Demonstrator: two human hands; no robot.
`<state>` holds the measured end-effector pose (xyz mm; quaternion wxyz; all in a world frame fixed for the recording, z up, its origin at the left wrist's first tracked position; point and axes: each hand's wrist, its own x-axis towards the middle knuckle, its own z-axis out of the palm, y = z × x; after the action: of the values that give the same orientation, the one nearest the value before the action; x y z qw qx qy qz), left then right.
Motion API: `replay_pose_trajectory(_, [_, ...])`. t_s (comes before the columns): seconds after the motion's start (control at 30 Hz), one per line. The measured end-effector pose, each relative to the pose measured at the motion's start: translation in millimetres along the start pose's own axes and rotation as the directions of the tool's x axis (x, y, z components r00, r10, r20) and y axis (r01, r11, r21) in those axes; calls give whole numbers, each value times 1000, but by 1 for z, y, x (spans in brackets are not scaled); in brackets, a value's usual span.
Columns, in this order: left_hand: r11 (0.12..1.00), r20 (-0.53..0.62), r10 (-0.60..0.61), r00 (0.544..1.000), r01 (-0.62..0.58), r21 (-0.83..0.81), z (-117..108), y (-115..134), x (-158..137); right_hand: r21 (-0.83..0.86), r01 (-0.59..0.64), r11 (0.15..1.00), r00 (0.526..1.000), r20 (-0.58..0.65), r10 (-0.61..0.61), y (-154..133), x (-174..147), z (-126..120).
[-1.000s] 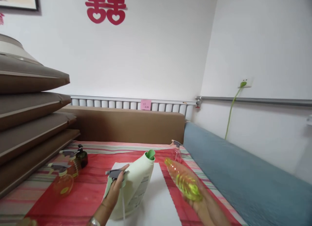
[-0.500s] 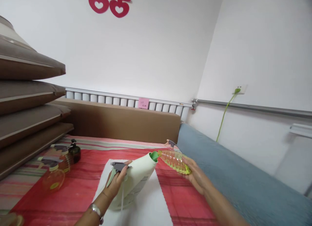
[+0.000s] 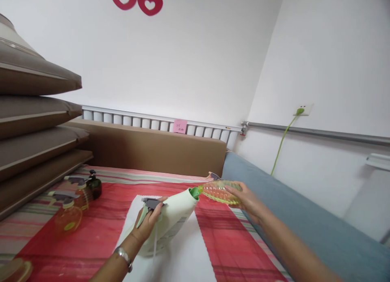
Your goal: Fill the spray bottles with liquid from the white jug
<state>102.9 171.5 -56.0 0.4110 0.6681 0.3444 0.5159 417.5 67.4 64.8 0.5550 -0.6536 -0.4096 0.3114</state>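
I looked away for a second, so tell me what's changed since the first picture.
The right hand has brought the clear yellow bottle leftward and more level, its neck now at the mouth of the pale green jug. The jug leans further right. Nothing was taken up or let go: the left hand still grips the spray head, and the bottles on the left stand as before.

striped surface (image 3: 146,174): is stretching out flat, its stripes showing along the back and left
red cloth (image 3: 106,237): is covering most of the stripes
white sheet (image 3: 183,259): is lying on the red cloth, near the middle
near spray bottle (image 3: 69,219): is standing at the left
far spray bottle (image 3: 83,197): is standing just behind it
dark pump bottle (image 3: 95,187): is standing beside the far one
back spray bottle (image 3: 214,176): is showing only its top
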Motion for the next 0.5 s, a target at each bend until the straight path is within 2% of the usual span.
replay_pose_trajectory(0.17, [999,-54,12,998,-10,30,0,9,-1,-148,30,989,998,-49,-38,-12,2,4])
replay_pose_trajectory(0.3, [999,-50,-4,999,6,43,-2,15,-3,-293,65,954,995,-48,-83,-24,5,7])
replay_pose_trajectory(0.4, [998,-28,3,1000,-2,59,-2,17,-4,-429,101,897,991,-38,-130,-38,7,11])
replay_pose_trajectory(0.5, [998,-2,-2,1000,2,70,-2,17,-5,-580,169,797,974,-24,-224,-55,5,19])
